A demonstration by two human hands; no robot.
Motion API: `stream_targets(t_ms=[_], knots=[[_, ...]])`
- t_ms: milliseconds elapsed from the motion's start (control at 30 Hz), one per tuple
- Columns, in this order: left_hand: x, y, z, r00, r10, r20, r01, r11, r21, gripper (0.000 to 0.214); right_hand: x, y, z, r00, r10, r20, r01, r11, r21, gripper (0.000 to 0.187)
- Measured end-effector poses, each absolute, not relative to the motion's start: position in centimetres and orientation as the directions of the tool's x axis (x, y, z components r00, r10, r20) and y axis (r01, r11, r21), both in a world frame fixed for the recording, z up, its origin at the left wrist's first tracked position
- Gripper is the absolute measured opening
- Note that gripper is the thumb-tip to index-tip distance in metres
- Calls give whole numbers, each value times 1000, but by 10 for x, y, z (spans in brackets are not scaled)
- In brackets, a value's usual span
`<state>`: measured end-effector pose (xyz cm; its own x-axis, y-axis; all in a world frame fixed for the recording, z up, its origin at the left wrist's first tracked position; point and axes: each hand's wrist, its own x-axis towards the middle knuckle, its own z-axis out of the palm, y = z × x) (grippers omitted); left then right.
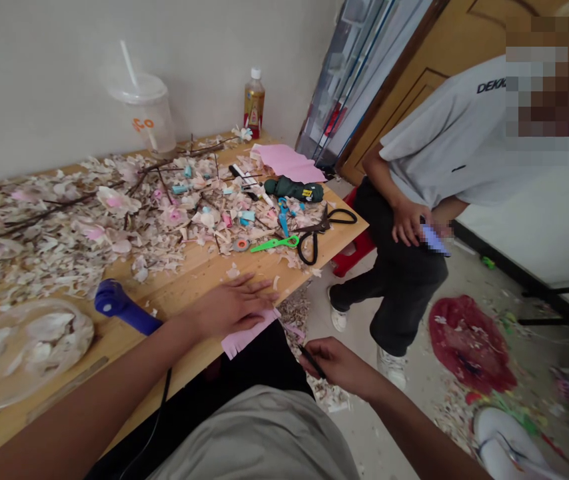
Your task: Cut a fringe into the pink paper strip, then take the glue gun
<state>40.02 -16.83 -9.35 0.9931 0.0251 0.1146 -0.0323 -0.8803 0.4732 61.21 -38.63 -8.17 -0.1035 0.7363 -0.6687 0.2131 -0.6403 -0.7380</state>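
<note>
My left hand [229, 307] lies flat at the table's front edge, fingers stretched out over a strip of pink crepe paper [245, 340]. One end of the strip hangs past the edge and has short cuts along it. Beyond the table edge, my right hand [339, 365] is closed around a slim black tool [313, 362], whose kind I cannot make out. A narrow pink piece [293, 331] shows between the tool and my left fingertips. Black-handled scissors [314, 233] and green scissors [277, 245] lie on the table beyond my left hand.
Paper petals and scraps cover much of the wooden table [184, 293], with a flowering branch [114, 187] across them. A blue glue gun [124, 310], plastic cup [144, 113], drink bottle [254, 103] and clear tray [24, 347] stand around. At right a seated person [434, 147] holds a phone.
</note>
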Motion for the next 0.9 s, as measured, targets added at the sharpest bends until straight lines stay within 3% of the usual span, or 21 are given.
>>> stream_targets(t_ms=[567, 633, 733, 833, 900], knots=[[400, -170, -87, 997, 53, 60, 19, -882, 471, 40, 615, -410, -97, -44, 766, -641, 320, -597, -736, 35], [399, -176, -81, 993, 112, 32, 85, -889, 450, 40, 619, -414, -96, 15, 804, -594, 357, -559, -748, 34], [397, -194, -68, 951, 309, -18, 292, -874, 388, 38, 626, -413, -88, 152, 870, -469, 445, -484, -753, 31], [397, -213, -59, 850, 524, -56, 512, -795, 325, 26, 632, -397, -71, 255, 917, -306, 559, -398, -727, 33], [400, -222, -58, 800, 594, -77, 584, -744, 325, 18, 633, -377, -59, 271, 942, -196, 643, -329, -691, 36]])
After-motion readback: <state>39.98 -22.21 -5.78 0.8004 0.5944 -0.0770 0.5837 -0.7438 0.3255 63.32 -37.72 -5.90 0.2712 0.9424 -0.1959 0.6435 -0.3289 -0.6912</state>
